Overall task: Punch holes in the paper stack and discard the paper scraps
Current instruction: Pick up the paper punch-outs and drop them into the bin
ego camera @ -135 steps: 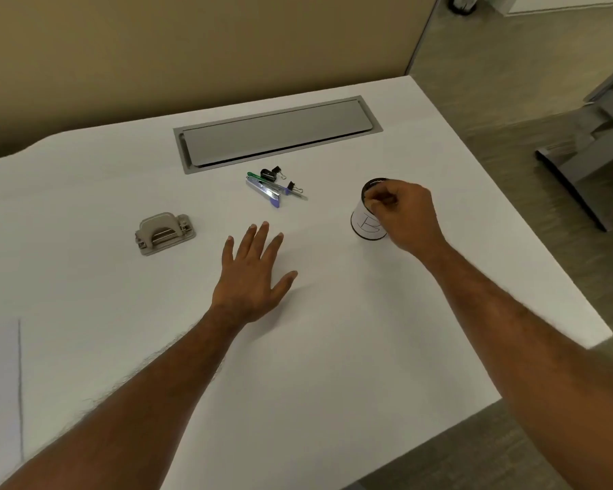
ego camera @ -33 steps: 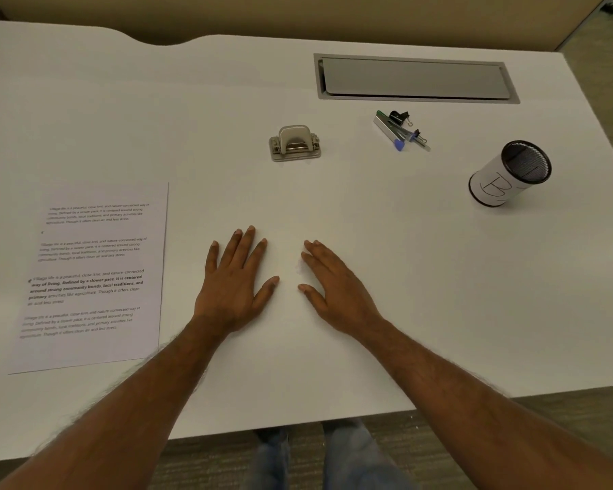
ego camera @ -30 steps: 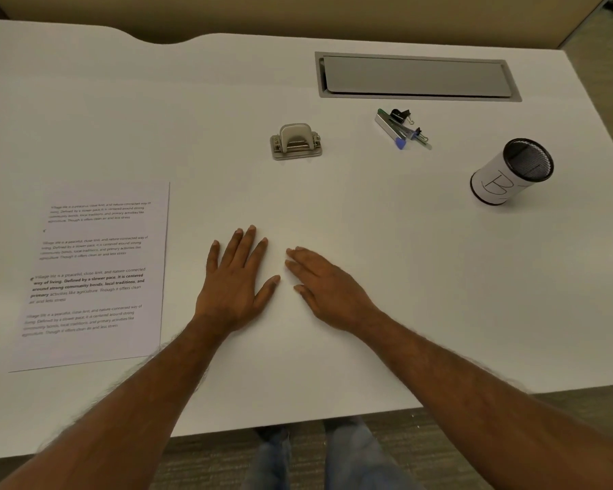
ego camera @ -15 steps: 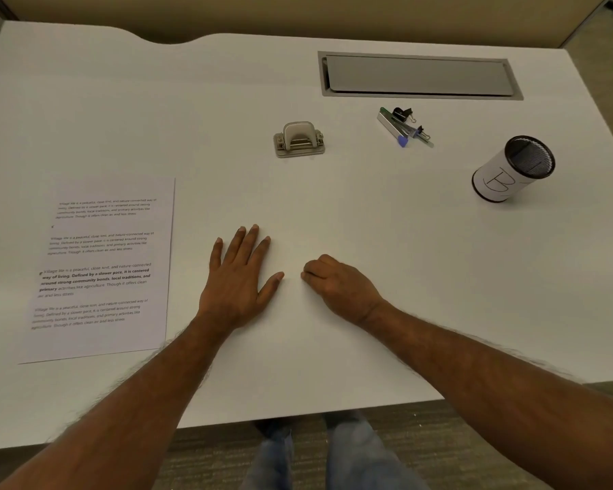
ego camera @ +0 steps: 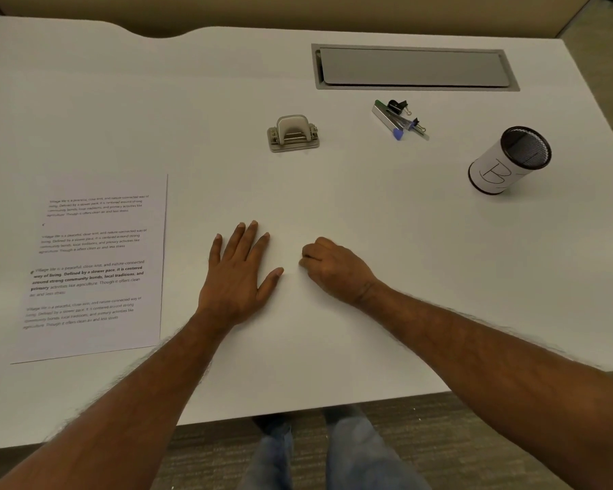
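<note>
A printed paper stack (ego camera: pixel 96 267) lies flat at the left of the white desk (ego camera: pixel 368 224). A beige hole punch (ego camera: pixel 293 133) stands further back, in the middle. A black mesh cup (ego camera: pixel 509 160) wrapped in white paper marked "B" stands at the right. My left hand (ego camera: pixel 239 275) rests flat on the desk, palm down, fingers spread, holding nothing. Just to its right my right hand (ego camera: pixel 335 268) sits with fingers curled under and fingertips pinched against the desk; I cannot see anything in them.
Binder clips (ego camera: pixel 397 107) and a staple box with pens (ego camera: pixel 395 120) lie behind the hands to the right. A grey cable hatch (ego camera: pixel 413 67) is set into the far side. The desk's front edge runs close below my forearms, with my legs under it.
Earlier my right hand was at the cup; it then came back beside the left hand. Within the last second its flat fingers curled into a pinch. The left hand stayed still.
</note>
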